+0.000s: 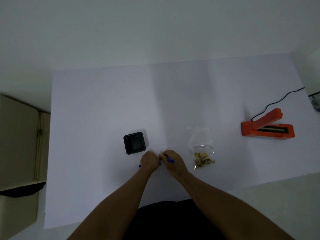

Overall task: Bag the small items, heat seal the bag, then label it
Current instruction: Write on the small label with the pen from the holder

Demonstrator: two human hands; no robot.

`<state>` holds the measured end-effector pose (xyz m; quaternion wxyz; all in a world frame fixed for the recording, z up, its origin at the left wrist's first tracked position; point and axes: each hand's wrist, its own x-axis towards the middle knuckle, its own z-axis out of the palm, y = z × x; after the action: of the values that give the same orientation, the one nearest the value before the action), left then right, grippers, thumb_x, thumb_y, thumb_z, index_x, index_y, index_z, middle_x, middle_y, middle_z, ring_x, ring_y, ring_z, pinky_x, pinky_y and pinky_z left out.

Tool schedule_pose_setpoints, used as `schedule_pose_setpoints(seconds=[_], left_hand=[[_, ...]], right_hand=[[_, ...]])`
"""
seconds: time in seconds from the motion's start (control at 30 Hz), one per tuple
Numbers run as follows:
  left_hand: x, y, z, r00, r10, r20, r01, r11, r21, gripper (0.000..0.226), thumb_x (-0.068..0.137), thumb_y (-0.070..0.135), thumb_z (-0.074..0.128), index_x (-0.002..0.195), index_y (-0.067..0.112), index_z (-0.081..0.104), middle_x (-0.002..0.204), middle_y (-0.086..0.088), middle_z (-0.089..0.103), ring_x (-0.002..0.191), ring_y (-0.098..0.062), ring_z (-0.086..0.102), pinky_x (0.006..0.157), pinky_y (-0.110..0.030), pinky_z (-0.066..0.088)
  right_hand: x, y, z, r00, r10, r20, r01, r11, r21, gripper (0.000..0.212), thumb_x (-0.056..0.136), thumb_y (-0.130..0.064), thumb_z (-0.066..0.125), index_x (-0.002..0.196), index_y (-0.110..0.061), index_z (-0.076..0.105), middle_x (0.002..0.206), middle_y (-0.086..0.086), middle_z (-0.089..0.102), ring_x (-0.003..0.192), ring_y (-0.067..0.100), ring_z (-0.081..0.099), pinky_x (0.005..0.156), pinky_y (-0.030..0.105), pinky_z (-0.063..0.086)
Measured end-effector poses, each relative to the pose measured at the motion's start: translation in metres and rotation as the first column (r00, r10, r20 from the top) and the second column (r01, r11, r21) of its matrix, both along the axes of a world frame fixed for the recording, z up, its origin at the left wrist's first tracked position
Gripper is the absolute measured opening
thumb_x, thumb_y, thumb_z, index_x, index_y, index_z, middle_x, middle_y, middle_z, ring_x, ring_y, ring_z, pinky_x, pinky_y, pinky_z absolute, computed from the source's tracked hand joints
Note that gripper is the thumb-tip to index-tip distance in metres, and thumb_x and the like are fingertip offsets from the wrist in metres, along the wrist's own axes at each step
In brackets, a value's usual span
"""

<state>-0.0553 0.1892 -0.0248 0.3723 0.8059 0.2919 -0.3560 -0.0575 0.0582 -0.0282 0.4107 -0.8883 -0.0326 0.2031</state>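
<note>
A clear plastic bag (pixel 200 144) lies on the white table (pixel 103 101), with several small tan items (pixel 204 159) at its near end. My right hand (pixel 171 161) is shut on a blue pen (pixel 170 160), just left of the bag. My left hand (pixel 149 161) is closed beside it, knuckles almost touching, and a small blue piece, maybe the pen cap (pixel 139 165), sticks out at its left side. Whatever lies under the two hands is hidden. An orange heat sealer (pixel 267 127) stands at the right with its arm raised.
A black square tray (pixel 135 142) sits just beyond my left hand. The sealer's black cord (pixel 277 101) runs toward the table's far right corner. A beige cabinet (pixel 19 144) stands off the table's left edge.
</note>
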Motion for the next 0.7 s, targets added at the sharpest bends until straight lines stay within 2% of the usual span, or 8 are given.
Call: schedule_pose_setpoints(seconds=[0.13, 0.27, 0.47, 0.63, 0.7], left_hand=[[-0.001, -0.001, 0.001, 1.0, 0.017, 0.007, -0.017, 1.0, -0.01, 0.031, 0.088, 0.027, 0.061, 0.078, 0.002, 0.076, 0.075, -0.01, 0.073, 0.066, -0.02, 0.063, 0.064, -0.029, 0.051], [-0.001, 0.0, 0.0, 1.0, 0.012, 0.01, -0.011, 1.0, -0.012, 0.032, 0.087, 0.029, 0.063, 0.079, 0.001, 0.076, 0.078, -0.012, 0.074, 0.074, -0.025, 0.07, 0.069, -0.032, 0.055], [-0.002, 0.001, -0.003, 1.0, 0.028, -0.001, -0.028, 1.0, -0.012, 0.036, 0.086, 0.037, 0.061, 0.077, 0.005, 0.075, 0.077, -0.009, 0.074, 0.072, -0.022, 0.071, 0.065, -0.029, 0.055], [0.0, 0.0, -0.002, 1.0, 0.019, -0.009, -0.019, 1.0, 0.003, 0.031, 0.084, 0.032, 0.065, 0.077, 0.003, 0.074, 0.074, -0.009, 0.073, 0.07, -0.022, 0.069, 0.058, -0.026, 0.049], [0.0, 0.0, -0.003, 1.0, -0.009, -0.023, 0.009, 1.0, 0.019, 0.022, 0.082, 0.024, 0.067, 0.08, 0.002, 0.073, 0.075, -0.008, 0.07, 0.068, -0.021, 0.065, 0.057, -0.026, 0.047]], right_hand=[[0.0, 0.0, 0.001, 1.0, -0.016, -0.011, 0.016, 1.0, -0.003, 0.023, 0.095, -0.02, 0.059, 0.08, -0.002, 0.065, 0.079, 0.011, 0.063, 0.072, 0.017, 0.055, 0.069, 0.026, 0.043], [0.0, 0.0, -0.001, 1.0, -0.026, -0.006, 0.026, 1.0, -0.012, 0.023, 0.094, -0.023, 0.06, 0.08, -0.005, 0.065, 0.079, 0.009, 0.062, 0.073, 0.019, 0.056, 0.068, 0.026, 0.043], [0.0, -0.002, -0.003, 1.0, -0.027, 0.006, 0.027, 0.999, -0.022, 0.024, 0.094, -0.022, 0.059, 0.079, -0.004, 0.064, 0.078, 0.01, 0.062, 0.073, 0.021, 0.057, 0.069, 0.031, 0.045], [-0.002, -0.003, -0.009, 0.998, -0.031, 0.053, 0.033, 0.999, -0.037, 0.032, 0.092, -0.033, 0.054, 0.079, -0.006, 0.064, 0.077, 0.008, 0.062, 0.072, 0.019, 0.056, 0.068, 0.027, 0.045], [-0.003, 0.0, -0.012, 0.997, 0.033, 0.066, -0.031, 0.999, -0.032, 0.036, 0.092, -0.036, 0.048, 0.078, -0.007, 0.064, 0.077, 0.008, 0.063, 0.072, 0.019, 0.056, 0.067, 0.028, 0.046]])
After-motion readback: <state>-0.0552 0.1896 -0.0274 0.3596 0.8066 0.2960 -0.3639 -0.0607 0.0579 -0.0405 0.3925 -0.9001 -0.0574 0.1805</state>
